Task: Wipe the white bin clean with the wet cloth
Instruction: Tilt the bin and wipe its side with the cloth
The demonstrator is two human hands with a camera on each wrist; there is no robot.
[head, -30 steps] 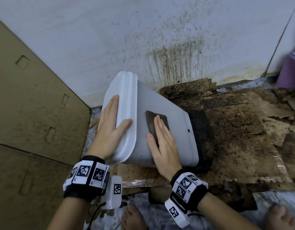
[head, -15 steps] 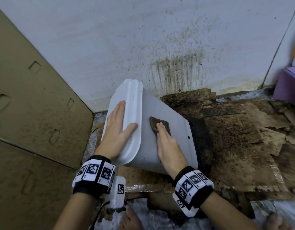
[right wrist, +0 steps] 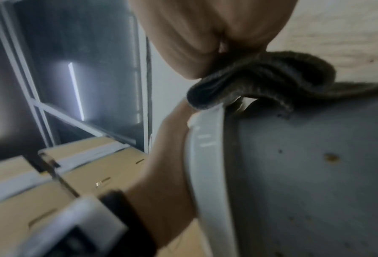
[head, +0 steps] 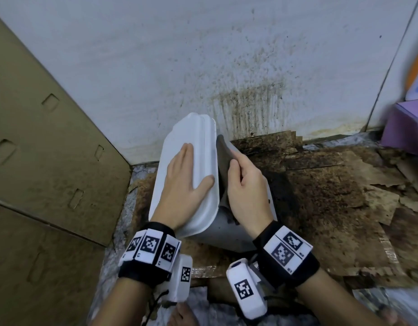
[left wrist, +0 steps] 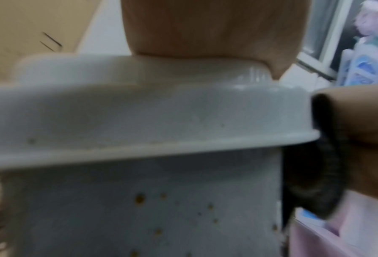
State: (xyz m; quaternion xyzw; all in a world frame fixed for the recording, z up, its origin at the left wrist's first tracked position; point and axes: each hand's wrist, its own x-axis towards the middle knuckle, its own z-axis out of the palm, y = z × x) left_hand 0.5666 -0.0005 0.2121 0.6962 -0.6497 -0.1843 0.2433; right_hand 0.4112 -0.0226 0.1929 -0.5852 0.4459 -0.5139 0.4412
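Observation:
The white bin leans on the floor with its lid turned toward me. Brown specks dot its side. My left hand lies flat and open on the lid, thumb near the rim; its palm rests on the lid top. My right hand grips the dark wet cloth and holds it against the bin's side, right under the lid rim. In the right wrist view the cloth is bunched under my fingers. The cloth also shows in the left wrist view.
A large cardboard sheet stands close on the left. The stained white wall is right behind the bin. Wet, dirty cardboard covers the floor to the right. A purple box sits far right. A bare foot is below.
My right hand turned from lying flat on the bin's side to gripping the cloth, and slid it over to the lid rim. My left hand stayed flat on the lid.

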